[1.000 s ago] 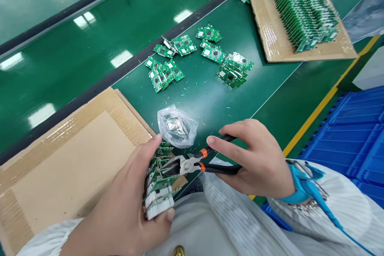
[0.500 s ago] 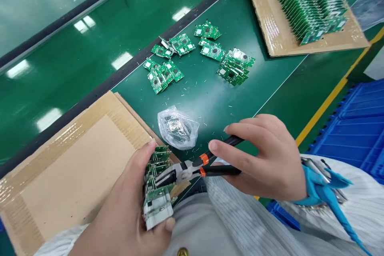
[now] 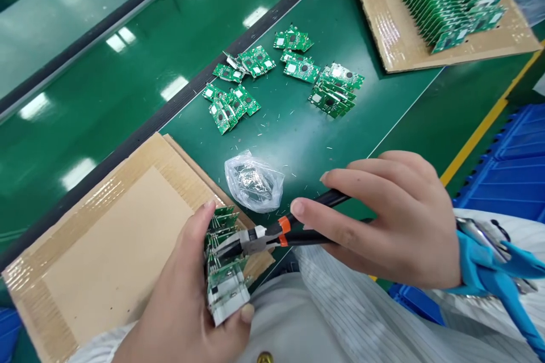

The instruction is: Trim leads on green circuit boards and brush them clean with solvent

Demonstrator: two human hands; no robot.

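Circuit boards [image 3: 223,266] clasped in curled left hand [image 3: 179,295], pliers tips [image 3: 225,245] against them (right hand [image 3: 383,221] closed around grips [image 3: 327,210]).

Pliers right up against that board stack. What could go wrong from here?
The pliers in the right hand sit against the stacked circuit boards in the left hand, so a slip could nick a board. Loose clippings on the green mat could scratch or short the boards lying nearby.
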